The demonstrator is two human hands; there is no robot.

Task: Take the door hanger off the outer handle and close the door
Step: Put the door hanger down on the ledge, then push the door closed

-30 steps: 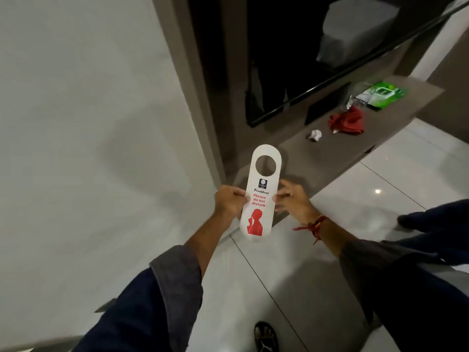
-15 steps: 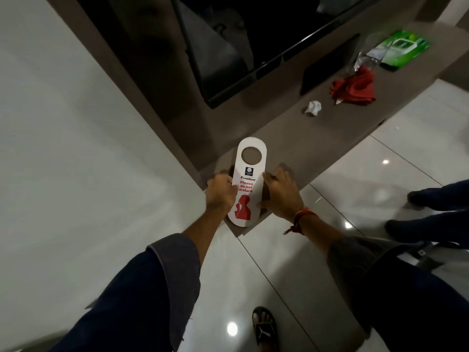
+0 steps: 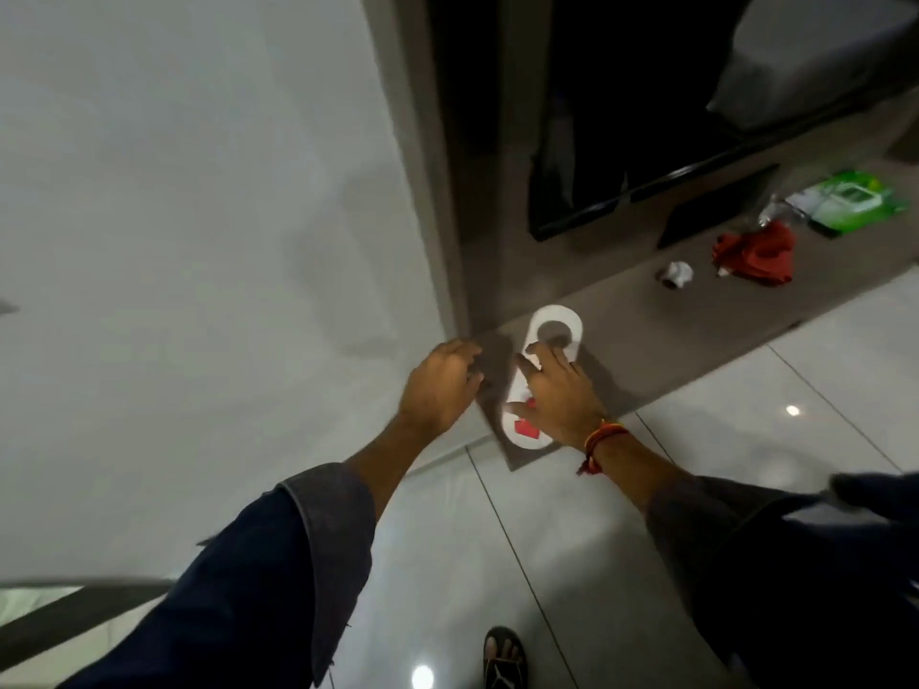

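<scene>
The white door hanger (image 3: pixel 547 320) with red print lies flat on the near corner of a low brown shelf (image 3: pixel 646 335). My right hand (image 3: pixel 557 395) rests on top of its middle, fingers spread and pressing it down, hiding most of the print. My left hand (image 3: pixel 440 385) hovers just left of the hanger at the shelf's corner, fingers loosely curled, holding nothing. No door or handle shows in this view.
A white wall (image 3: pixel 199 241) fills the left. On the shelf farther right lie a crumpled white paper (image 3: pixel 677 273), a red cloth (image 3: pixel 753 256) and a green packet (image 3: pixel 855 201). A black TV (image 3: pixel 646 116) stands above. Glossy floor tiles (image 3: pixel 497 539) and my sandalled foot (image 3: pixel 505 658) are below.
The hanger went from being held upright between both hands to lying flat on the shelf. My left hand let go and moved left; my right hand now lies on top of it.
</scene>
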